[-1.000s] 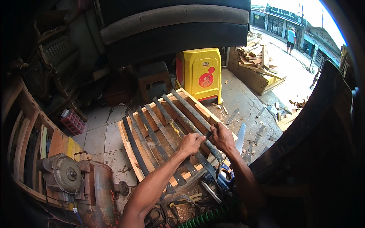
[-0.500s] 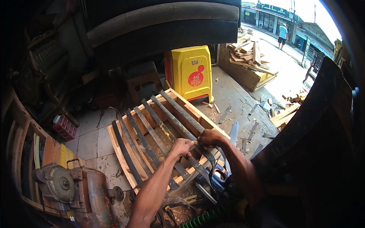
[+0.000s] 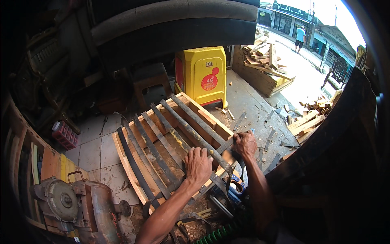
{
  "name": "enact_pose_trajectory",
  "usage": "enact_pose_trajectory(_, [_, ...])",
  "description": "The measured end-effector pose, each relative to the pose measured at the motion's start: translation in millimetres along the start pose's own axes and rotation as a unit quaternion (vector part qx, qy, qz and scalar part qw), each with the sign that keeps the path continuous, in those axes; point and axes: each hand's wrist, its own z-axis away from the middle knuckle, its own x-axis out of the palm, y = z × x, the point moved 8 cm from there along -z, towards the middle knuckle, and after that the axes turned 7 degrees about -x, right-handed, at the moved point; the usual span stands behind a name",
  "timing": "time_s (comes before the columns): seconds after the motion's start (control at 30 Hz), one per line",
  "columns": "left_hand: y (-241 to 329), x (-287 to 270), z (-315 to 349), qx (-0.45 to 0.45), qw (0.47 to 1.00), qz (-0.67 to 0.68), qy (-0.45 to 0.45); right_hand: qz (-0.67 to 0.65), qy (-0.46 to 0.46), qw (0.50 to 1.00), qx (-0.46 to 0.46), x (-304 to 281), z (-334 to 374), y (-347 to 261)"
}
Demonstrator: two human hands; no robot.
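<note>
Frame – rough bare wood; straps – dull dark rubber; stool – glossy plastic.

Head camera – your one view, looking steeply down and forward.

You see it from above, close over your left hand and right hand at lower centre, forearms entering from the bottom edge. The wooden frame fills the middle; the fisheye bends the edges, and the street – upper right – lies far off.

Yellow stool: round red label; distant shopfront sign.
</note>
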Motion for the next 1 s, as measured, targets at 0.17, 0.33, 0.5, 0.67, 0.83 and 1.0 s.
enact_pose_trajectory(0.17, [12.5,9.4,-1.0,0.052,0.996,0.063,0.034,-0.023,-0.044,0.998,0.025,4.3,-5.0,25.3])
enact_pose_trajectory(0.33, [55.1,55.9,-21.4,0.070,0.994,0.029,-0.080,-0.082,-0.113,0.989,0.059,13.9,-7.0,31.8])
enact_pose_trajectory(0.5, [56.3,79.1,-17.2,0.077,0.986,-0.029,-0.142,-0.094,-0.022,0.995,-0.009,-3.0,29.9,27.2])
enact_pose_trajectory(0.67, [59.9,71.9,-24.0,0.087,0.988,-0.013,-0.129,-0.087,0.108,0.989,-0.059,-46.3,175.7,24.9])
enact_pose_trajectory(0.83, [50.6,74.5,-32.5,0.093,0.991,0.021,-0.095,0.020,-0.254,0.951,-0.178,52.8,310.7,42.9])
enact_pose_trajectory(1.0, [45.2,63.4,-53.5,0.039,0.987,0.141,-0.073,0.061,-0.244,0.942,-0.224,94.7,315.3,45.1])
